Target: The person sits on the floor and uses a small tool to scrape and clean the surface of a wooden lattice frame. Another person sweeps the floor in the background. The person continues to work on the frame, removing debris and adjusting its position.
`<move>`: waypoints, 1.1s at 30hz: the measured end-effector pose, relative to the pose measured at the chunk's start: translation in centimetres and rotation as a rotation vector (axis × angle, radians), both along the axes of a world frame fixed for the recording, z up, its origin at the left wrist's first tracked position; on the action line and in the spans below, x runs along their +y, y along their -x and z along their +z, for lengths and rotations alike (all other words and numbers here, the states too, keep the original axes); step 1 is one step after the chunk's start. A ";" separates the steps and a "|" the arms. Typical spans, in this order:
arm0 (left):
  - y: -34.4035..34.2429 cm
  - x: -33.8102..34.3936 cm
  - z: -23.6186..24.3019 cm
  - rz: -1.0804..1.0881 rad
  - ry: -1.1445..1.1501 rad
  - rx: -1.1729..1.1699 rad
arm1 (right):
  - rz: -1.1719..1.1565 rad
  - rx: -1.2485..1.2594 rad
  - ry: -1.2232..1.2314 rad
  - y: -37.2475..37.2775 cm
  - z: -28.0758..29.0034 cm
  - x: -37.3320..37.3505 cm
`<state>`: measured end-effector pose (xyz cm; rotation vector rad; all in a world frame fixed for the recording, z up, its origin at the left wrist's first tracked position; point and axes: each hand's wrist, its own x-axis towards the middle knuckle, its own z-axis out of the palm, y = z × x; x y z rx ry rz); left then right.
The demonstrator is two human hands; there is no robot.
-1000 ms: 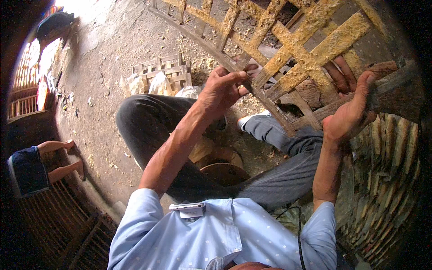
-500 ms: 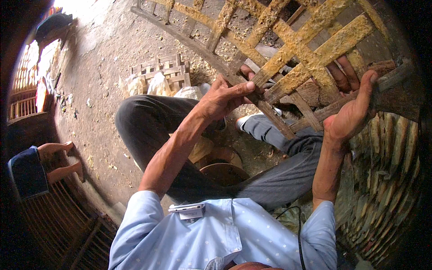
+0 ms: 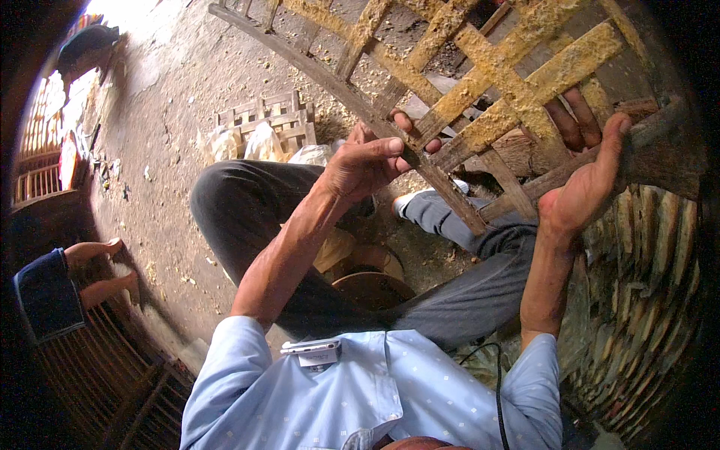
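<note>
A seated person holds a large open lattice of woven, yellowish bamboo strips up in front of their knees, above a dusty earthen floor. The left hand grips the lattice's dark curved rim strip at its lower edge, the fingers curled around a strip crossing and the thumb pressed along the rim. The right hand clasps the lattice's right edge, thumb stretched upward along a grey strip, its fingers wrapped behind and poking through the gaps. Near the left knee on the floor lies a small bamboo grid piece. Another person's bare feet rest at the floor's left edge.
</note>
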<state>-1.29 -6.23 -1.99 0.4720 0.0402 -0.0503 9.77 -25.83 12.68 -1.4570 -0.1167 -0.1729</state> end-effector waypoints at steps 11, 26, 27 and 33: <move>-0.4 -0.6 1.3 0.031 -0.233 0.034 | -0.047 0.004 -0.043 -0.1 0.1 -0.5; -0.6 -2.4 2.3 0.209 -0.380 0.163 | -0.043 -0.067 0.044 1.3 0.2 0.4; -0.8 -2.8 2.5 0.242 -0.419 0.202 | -0.034 -0.061 0.042 1.5 0.1 0.4; -0.5 -2.8 1.7 0.258 -0.448 0.396 | 0.126 0.005 0.053 2.5 0.3 0.6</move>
